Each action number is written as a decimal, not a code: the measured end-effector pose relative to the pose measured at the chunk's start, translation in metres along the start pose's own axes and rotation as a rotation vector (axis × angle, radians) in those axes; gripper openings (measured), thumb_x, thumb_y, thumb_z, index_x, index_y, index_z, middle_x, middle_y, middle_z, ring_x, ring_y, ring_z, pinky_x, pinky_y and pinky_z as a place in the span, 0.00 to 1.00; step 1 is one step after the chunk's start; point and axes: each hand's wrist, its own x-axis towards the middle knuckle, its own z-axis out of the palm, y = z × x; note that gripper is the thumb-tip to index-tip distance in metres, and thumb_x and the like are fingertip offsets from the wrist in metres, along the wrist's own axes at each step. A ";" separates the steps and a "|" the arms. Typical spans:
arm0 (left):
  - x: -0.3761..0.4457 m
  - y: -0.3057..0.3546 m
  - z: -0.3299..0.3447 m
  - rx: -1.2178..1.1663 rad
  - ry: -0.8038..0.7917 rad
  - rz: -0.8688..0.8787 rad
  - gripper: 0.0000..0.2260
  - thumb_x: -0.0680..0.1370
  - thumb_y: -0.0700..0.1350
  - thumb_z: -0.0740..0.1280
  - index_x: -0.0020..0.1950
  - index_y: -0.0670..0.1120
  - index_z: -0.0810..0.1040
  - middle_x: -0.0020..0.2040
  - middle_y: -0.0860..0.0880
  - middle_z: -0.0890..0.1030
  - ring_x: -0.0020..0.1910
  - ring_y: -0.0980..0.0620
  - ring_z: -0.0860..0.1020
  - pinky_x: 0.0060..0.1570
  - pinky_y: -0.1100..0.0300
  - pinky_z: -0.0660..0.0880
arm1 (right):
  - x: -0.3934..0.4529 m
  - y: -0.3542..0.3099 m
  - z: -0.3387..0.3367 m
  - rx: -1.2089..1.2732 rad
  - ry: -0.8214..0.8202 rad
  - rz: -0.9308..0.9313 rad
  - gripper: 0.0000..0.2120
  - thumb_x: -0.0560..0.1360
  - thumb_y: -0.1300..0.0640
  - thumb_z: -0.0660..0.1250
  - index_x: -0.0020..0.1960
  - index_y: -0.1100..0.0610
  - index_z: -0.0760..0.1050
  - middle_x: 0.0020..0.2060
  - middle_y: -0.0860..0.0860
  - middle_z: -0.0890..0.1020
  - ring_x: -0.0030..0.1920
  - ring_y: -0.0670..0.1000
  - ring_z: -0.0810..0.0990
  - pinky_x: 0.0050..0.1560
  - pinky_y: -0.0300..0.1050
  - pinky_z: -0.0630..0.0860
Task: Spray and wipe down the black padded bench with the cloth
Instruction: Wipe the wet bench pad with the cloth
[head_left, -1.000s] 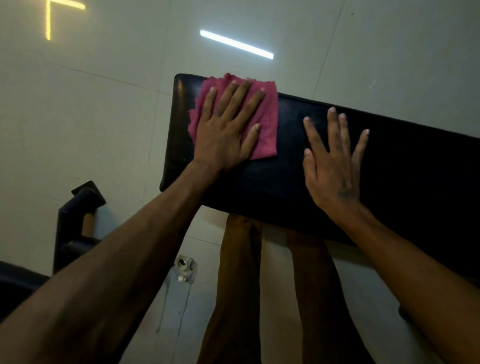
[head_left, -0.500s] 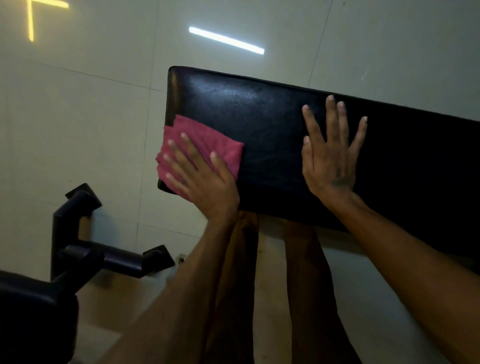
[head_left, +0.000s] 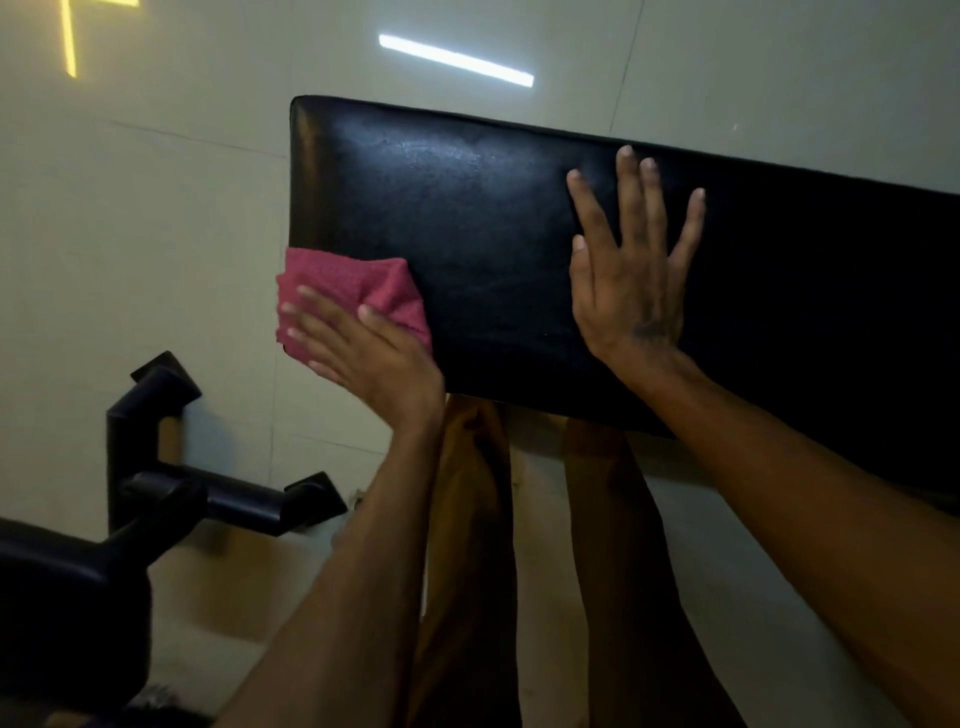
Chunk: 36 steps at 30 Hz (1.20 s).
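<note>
The black padded bench (head_left: 467, 208) runs from the upper middle to the right edge of the head view, its top shiny and streaked near the far left end. A pink cloth (head_left: 353, 286) lies over the bench's near left corner, hanging partly past the edge. My left hand (head_left: 363, 353) presses flat on the cloth with fingers spread, pointing up-left. My right hand (head_left: 631, 270) rests flat and open on the bench top, to the right of the cloth, holding nothing. No spray bottle is in view.
A black metal frame (head_left: 171, 483) of other gym equipment stands on the pale tiled floor (head_left: 145, 218) at lower left, with a dark pad at the bottom left corner. My two legs (head_left: 519, 571) stand against the bench's near edge. Light strips reflect off the floor.
My left hand has dragged the cloth from the bench's far left corner toward me to the near left corner. The right hand has stayed flat in the same spot.
</note>
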 end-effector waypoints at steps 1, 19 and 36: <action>-0.013 0.009 0.007 -0.017 0.005 -0.035 0.26 0.85 0.50 0.47 0.82 0.44 0.47 0.83 0.41 0.45 0.81 0.41 0.43 0.78 0.42 0.42 | 0.000 -0.001 -0.001 0.007 0.001 -0.005 0.25 0.84 0.49 0.50 0.81 0.46 0.54 0.81 0.56 0.53 0.81 0.57 0.50 0.76 0.70 0.45; -0.081 0.028 0.047 0.042 0.019 0.075 0.27 0.85 0.52 0.46 0.82 0.43 0.49 0.83 0.41 0.48 0.82 0.41 0.46 0.78 0.36 0.43 | 0.006 0.039 -0.021 0.016 -0.114 -0.277 0.25 0.85 0.50 0.51 0.81 0.47 0.53 0.81 0.56 0.52 0.81 0.56 0.49 0.77 0.65 0.43; -0.047 0.003 -0.023 0.050 -0.232 0.666 0.21 0.84 0.43 0.56 0.77 0.41 0.66 0.80 0.39 0.61 0.80 0.42 0.55 0.77 0.40 0.55 | -0.064 0.021 -0.019 -0.087 -0.249 -0.558 0.43 0.76 0.33 0.60 0.80 0.57 0.55 0.80 0.61 0.54 0.80 0.62 0.49 0.76 0.69 0.44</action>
